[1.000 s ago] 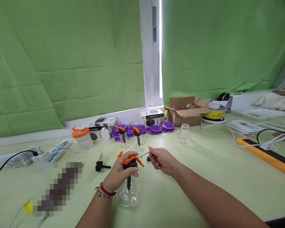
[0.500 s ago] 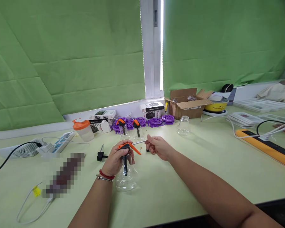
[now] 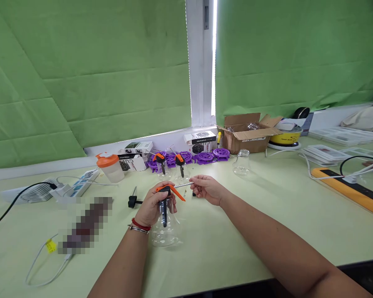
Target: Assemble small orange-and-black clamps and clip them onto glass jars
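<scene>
A clear bottle [image 3: 165, 236] with an orange and black spray head [image 3: 175, 193] stands on the table in front of me. My left hand [image 3: 152, 205] is wrapped round its neck and head. My right hand [image 3: 205, 190] pinches a thin metal rod [image 3: 183, 185], whose other end meets the spray head near my left fingers. A small black part [image 3: 194, 193] lies by my right fingertips, and a tiny piece [image 3: 185, 193] rests left of it. Left of my left hand lies a black part with a metal stem [image 3: 132, 201].
Behind are two similar orange-topped bottles [image 3: 182, 171], purple plastic parts [image 3: 205, 157], printed boxes [image 3: 133, 162] and an open carton [image 3: 247, 142]. A clear bottle [image 3: 241, 164] stands right, a shaker cup [image 3: 112, 169] left. Power strips [image 3: 345, 188] and cables lie at both sides.
The view has shifted slightly. My right fingers have changed their hold on the rod, now more extended. My left hand keeps its grip on the bottle.
</scene>
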`<action>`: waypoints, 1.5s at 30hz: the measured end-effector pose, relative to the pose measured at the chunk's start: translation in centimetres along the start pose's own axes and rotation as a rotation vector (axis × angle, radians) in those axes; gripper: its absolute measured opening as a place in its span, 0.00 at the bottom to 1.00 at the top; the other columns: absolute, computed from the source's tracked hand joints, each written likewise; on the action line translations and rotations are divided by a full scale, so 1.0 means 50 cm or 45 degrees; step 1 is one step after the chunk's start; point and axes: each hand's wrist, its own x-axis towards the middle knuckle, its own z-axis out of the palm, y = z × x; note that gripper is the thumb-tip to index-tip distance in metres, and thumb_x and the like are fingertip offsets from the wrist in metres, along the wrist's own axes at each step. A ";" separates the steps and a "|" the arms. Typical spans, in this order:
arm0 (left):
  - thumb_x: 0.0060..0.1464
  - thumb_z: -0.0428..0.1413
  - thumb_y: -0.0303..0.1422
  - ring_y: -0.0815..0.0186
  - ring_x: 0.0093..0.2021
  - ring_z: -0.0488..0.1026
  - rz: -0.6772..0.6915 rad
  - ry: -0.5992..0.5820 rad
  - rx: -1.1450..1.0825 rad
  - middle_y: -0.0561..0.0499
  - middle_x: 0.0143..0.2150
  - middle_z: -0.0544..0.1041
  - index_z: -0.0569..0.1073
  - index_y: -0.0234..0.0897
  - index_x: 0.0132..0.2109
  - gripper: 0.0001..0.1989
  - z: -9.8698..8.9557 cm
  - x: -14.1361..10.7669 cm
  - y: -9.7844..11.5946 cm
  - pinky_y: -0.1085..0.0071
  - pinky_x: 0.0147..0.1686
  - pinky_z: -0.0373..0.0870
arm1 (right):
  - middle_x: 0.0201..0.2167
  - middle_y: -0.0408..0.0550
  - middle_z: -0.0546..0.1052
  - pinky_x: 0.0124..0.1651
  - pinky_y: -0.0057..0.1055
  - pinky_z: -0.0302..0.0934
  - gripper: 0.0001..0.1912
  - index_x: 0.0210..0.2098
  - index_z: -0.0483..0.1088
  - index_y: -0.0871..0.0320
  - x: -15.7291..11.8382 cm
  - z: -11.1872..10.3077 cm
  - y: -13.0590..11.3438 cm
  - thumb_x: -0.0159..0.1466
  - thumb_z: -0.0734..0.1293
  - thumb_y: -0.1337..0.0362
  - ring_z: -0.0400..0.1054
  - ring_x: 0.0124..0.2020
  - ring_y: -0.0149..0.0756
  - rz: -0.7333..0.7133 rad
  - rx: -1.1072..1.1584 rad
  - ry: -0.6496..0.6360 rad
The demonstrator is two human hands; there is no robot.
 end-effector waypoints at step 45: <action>0.50 0.54 0.38 0.59 0.24 0.76 0.093 0.427 -0.395 0.49 0.25 0.77 0.69 0.34 0.44 0.16 -0.058 0.001 0.019 0.64 0.25 0.72 | 0.34 0.49 0.79 0.33 0.29 0.56 0.13 0.34 0.76 0.56 0.103 0.036 0.003 0.54 0.64 0.75 0.70 0.38 0.41 -0.255 -2.003 0.050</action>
